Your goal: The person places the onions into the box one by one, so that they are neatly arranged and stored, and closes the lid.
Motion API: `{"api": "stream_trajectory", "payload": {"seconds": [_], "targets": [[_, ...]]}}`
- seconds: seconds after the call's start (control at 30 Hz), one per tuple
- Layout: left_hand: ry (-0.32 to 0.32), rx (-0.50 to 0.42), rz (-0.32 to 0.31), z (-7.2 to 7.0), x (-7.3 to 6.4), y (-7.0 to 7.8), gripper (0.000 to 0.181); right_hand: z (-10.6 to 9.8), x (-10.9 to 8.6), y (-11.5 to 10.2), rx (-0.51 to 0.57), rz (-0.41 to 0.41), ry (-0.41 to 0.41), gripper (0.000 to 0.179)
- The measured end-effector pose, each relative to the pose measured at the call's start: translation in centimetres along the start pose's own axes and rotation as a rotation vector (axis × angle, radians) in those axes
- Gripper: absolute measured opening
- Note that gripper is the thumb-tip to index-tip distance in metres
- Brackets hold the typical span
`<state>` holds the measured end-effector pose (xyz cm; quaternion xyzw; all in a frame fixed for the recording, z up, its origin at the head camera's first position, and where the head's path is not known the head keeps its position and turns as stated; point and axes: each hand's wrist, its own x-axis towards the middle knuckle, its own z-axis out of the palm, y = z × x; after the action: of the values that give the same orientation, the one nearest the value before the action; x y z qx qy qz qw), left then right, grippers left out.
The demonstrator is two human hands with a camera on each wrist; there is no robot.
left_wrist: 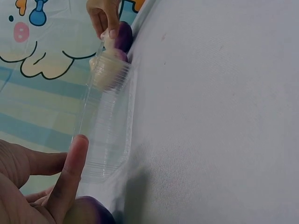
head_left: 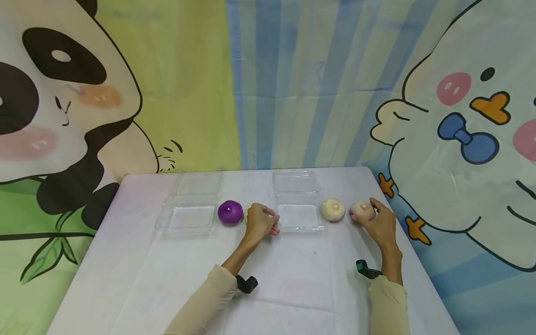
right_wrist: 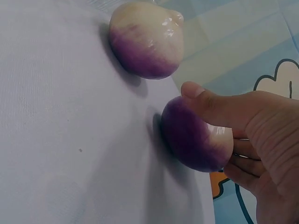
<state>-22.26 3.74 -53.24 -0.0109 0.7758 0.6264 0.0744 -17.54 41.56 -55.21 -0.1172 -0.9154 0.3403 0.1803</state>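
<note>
At the table's right, my right hand (head_left: 380,224) grips a round purple-and-cream turnip (right_wrist: 198,135), with the thumb on one side and fingers on the other. Just left of it lies a second turnip (head_left: 332,210), cream side up. My left hand (head_left: 260,222) holds nothing; its fingers are loosely bent beside the right-hand clear plastic box (head_left: 299,228). Partly hidden behind that hand is a cream-topped turnip (head_left: 246,214). Next to this one sits a turnip with its deep purple side up (head_left: 230,212).
Another clear plastic box (head_left: 184,230), lid folded back, stands at the left. Both boxes rest on the white-covered table (head_left: 293,288). A cartoon-printed curtain (head_left: 276,83) hangs behind the table's back edge. Each wrist wears a small black camera (head_left: 247,284).
</note>
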Motion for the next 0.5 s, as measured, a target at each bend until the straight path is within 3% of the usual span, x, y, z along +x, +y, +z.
{"api": "stream_trajectory", "payload": {"seconds": [0.5], "targets": [[-0.002, -0.018, 0.008, 0.05, 0.02, -0.22, 0.008, 0.41, -0.10, 0.79, -0.005, 0.046, -0.024, 0.086]]}}
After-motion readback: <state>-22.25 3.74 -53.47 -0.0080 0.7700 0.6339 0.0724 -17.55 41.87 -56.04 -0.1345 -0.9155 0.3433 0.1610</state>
